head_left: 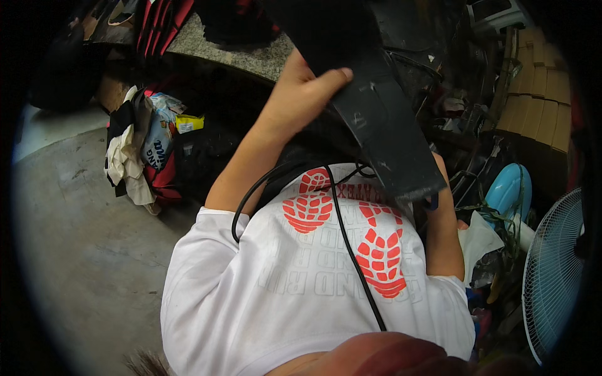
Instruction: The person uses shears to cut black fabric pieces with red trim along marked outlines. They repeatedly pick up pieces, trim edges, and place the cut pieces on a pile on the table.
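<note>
A long, flat black strip (382,128), stiff-looking and scuffed with pale marks, slants from the top of the head view down to my right forearm. My left hand (304,94) grips its left edge, thumb on the upper face and fingers out of sight beneath. Its material is unclear. My right hand (437,164) is beside the strip's lower right side and mostly hidden, so its fingers do not show. Just beyond my left hand lies a speckled grey tabletop (232,55), with dark and red pieces (164,25) on it.
A fan (555,269) stands close on my right, near a blue rounded object (508,191). Stacked brown cardboard pieces (539,94) are at the far right. On the left, cloth scraps (128,153) and plastic packaging (160,135) hang together. A black cable (342,225) crosses my shirt.
</note>
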